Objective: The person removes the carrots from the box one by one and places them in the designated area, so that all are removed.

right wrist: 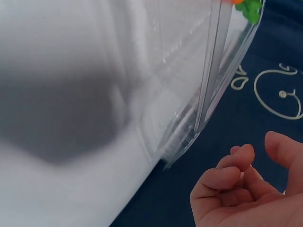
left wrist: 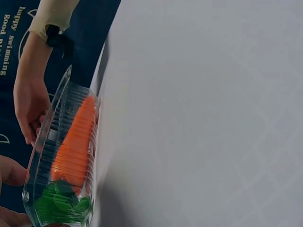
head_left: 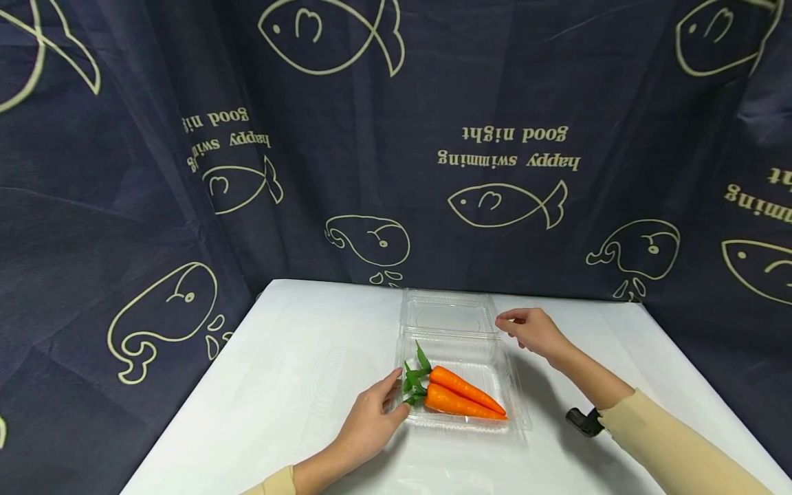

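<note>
Nearest, at the base's eight o'clock, the left hand (head_left: 371, 419) has thumb and fingers parted along its side, perhaps to steady so light a container; whether it presses, I cannot tell. Inside the clear base (head_left: 511, 385), two carrots (head_left: 458, 404) lie side by side, tips toward four o'clock, a slant that probably suits their length. At one o'clock the right hand (head_left: 537, 332), fingers loosely bent round nothing, hovers beside the lid (head_left: 448, 316), folded back at twelve, leaving the base uncovered.
</note>
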